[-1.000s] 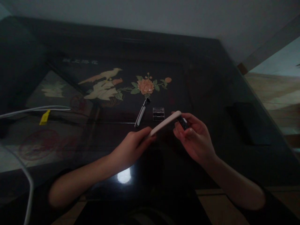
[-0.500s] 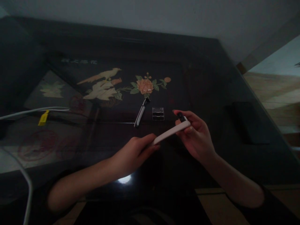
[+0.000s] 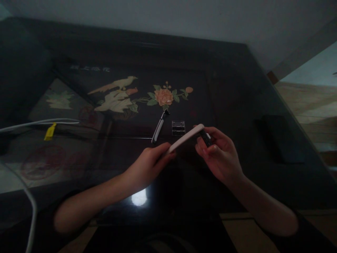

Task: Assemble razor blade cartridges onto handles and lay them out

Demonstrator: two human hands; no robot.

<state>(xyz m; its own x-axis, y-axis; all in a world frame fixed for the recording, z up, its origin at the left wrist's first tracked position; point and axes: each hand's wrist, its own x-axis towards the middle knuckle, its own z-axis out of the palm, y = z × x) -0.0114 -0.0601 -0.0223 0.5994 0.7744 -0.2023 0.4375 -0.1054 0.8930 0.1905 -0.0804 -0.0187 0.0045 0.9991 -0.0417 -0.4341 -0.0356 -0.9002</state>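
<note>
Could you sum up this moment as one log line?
Left hand: grips pale handle | right hand: holds dark piece by handle's tip | table: black-and-white tool, small clear case beside it

Dark sleeves [image 3: 306,232], bare forearms [image 3: 268,207]

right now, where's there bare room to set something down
In this dim light, two patches of the table look bare: between the flower design and the wall, and right of that design, beyond the right hand and dark flat object. It's crowded in the middle: razor and clear case lie close together, just beyond the white strip in the left hand.
</note>
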